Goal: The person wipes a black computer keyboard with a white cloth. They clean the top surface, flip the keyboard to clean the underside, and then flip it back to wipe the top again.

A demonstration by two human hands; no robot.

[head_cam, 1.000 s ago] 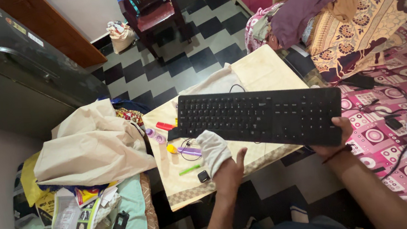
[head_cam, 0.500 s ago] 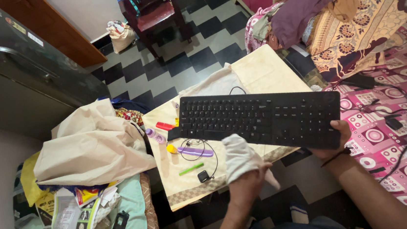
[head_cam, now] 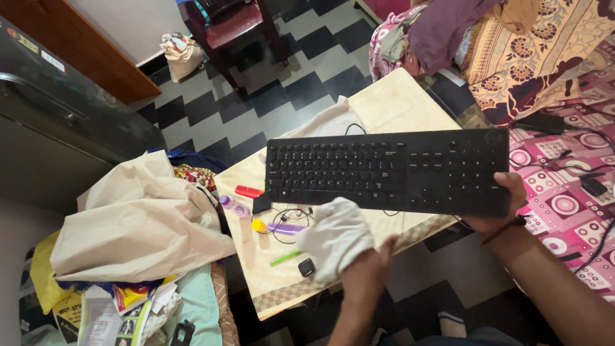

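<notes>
- Head view: the right hand [head_cam: 501, 204] clamps the right end of a flat black keyboard [head_cam: 389, 173], holding it above a cream-clothed table [head_cam: 398, 106].
- The left hand [head_cam: 364, 268] grips a soft, crumpled white cloth [head_cam: 334, 236] just below the keyboard's front edge.

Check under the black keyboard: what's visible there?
Under the keyboard, held up by the right hand, the small cream-topped table shows, with a thin black cable emerging. Whatever lies directly beneath is covered.

Checkered black-and-white floor [head_cam: 298, 62]; wooden chair [head_cam: 231, 20] stands beyond the surface [head_cam: 398, 102], patterned bed [head_cam: 591, 193] to its right.
</notes>
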